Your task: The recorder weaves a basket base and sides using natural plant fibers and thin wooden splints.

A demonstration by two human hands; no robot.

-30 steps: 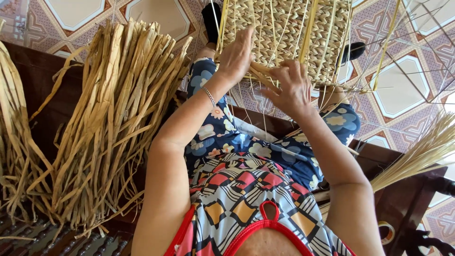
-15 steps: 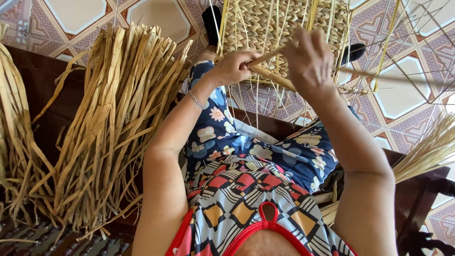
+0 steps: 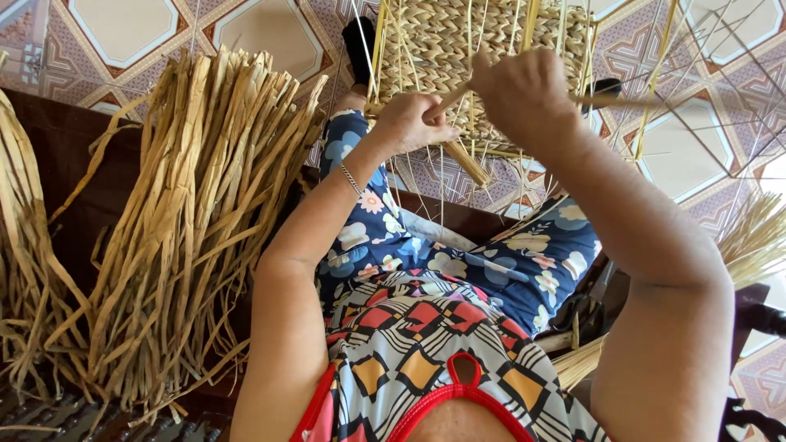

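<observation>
Presently: left hand fisted around a flat tan straw strand, near end slanting down past the fist toward the lap, far end running up toward the other hand. Right hand also clenched, gripping the same strand just above, a thinner stalk poking out sideways from it toward the right edge. Both hands close together, not touching, held up against the lower edge of a partly woven straw basket on a thin wire frame, propped beyond the knees over patterned floor tiles. Loose uprights hanging from the weave below the hands. Thin bracelet on left wrist. Big bundle of dried straw strips leaning on the dark wooden bench at left; smaller sheaf at right edge. Floral trousers on the lap.
</observation>
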